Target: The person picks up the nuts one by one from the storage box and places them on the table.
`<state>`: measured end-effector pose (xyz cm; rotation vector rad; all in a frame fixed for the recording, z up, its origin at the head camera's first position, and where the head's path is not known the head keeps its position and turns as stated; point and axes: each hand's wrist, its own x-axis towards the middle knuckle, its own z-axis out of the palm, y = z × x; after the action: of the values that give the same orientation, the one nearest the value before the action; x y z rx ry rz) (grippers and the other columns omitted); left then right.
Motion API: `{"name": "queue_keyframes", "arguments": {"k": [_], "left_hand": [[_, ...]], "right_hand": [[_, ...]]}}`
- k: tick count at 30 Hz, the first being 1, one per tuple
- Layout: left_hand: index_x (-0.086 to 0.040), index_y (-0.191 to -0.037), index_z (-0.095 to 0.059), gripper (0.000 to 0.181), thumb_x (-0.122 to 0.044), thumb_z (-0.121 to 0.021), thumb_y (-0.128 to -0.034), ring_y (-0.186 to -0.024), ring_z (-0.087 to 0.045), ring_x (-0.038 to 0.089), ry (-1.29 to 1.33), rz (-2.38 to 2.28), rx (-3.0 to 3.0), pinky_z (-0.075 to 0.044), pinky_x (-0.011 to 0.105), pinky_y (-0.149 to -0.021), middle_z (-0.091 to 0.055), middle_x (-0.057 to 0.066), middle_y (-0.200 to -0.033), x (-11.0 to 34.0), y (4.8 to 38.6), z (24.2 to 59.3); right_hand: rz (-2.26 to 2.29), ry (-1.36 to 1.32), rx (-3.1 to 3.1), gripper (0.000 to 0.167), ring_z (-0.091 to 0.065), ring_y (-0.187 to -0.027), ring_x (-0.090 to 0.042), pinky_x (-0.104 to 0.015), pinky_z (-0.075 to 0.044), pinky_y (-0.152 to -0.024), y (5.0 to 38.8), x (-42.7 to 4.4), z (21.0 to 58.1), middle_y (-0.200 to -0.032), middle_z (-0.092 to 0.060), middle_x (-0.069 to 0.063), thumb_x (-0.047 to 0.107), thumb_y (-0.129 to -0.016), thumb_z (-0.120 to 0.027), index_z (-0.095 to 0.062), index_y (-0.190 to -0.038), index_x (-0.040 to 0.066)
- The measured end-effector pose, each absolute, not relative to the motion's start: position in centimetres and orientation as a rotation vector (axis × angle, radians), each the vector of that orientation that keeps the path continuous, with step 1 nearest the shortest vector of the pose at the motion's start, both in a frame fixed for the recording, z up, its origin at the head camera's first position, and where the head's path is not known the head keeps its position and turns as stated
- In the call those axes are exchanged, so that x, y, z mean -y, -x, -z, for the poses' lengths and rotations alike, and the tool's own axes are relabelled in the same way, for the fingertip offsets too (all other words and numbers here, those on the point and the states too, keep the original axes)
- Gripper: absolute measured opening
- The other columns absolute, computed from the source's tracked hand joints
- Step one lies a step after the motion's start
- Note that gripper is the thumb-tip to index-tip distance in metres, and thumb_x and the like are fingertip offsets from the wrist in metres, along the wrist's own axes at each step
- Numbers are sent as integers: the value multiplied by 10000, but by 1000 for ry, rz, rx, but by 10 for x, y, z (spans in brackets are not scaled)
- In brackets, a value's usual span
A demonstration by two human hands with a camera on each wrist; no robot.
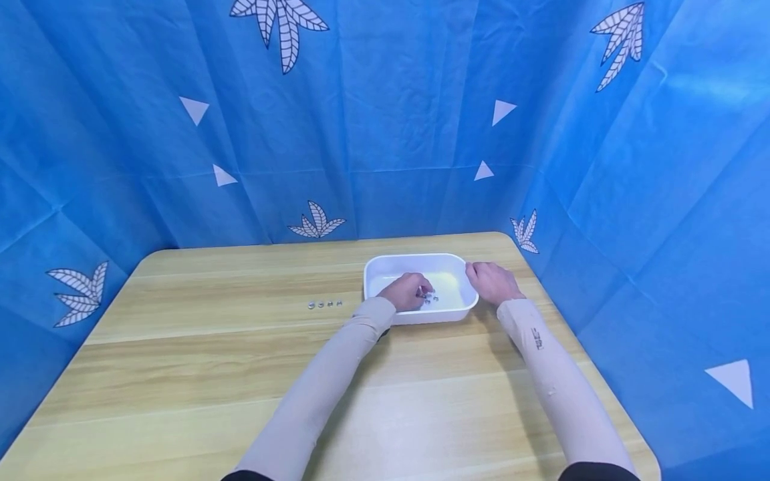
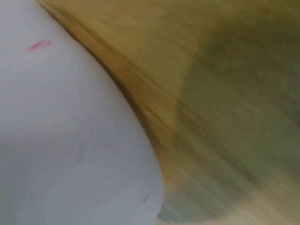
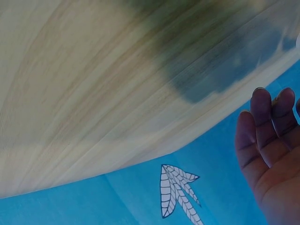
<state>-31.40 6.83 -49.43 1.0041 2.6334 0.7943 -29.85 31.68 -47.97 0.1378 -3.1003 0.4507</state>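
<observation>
A white tray (image 1: 421,318) stands toward the back right of the table, several small shiny metal pieces (image 1: 436,298) on its floor. Reaching over the near left rim, my left hand (image 1: 405,292) has its fingers curled down among them, and a small piece shows between its fingertips; the hand partly hides it. My right hand (image 1: 494,283) grips the tray's right rim from outside. In the right wrist view the fingers of that hand (image 3: 276,150) are bent and spread. The left wrist view shows the tray's outer wall (image 2: 79,122), not the hand.
Several small metal pieces (image 1: 321,304) lie in a row on the wooden table (image 1: 228,374), left of the tray. A blue patterned curtain (image 1: 397,120) hangs behind the table and along its right side. The table's right edge is close to my right hand.
</observation>
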Motion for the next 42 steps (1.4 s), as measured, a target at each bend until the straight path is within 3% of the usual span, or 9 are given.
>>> {"name": "queue_keyframes", "arguments": {"k": [9,20,42], "left_hand": [[-40,-1164,-749,254,9,-722,-916,-966,-691,180,-1033,-802,-2615,-575,286,-923,-766,97,-1020,-65,310,490],[-110,-1097,-760,202,-31,-724,-914,-976,-714,191,-1034,-808,-2718,-583,317,-901,-774,62,-1028,-65,310,491],[-74,-1064,-767,176,-14,-710,-909,-970,-743,149,-1070,-966,-2707,-600,253,-892,-794,52,-1021,-65,312,492]], "right_hand": [[-449,-136,3111,640,-645,-1208,-447,-619,-519,-1019,298,-315,478,-1307,-685,-242,435,-1105,-218,-649,-1316,12],[-437,-147,3119,671,-637,-1226,-456,-617,-514,-1033,298,-316,479,-1334,-675,-244,456,-1101,-194,-631,-1355,15],[-462,-134,3115,674,-628,-1232,-469,-629,-509,-1033,299,-317,480,-1343,-667,-251,459,-1098,-205,-628,-1353,1]]}}
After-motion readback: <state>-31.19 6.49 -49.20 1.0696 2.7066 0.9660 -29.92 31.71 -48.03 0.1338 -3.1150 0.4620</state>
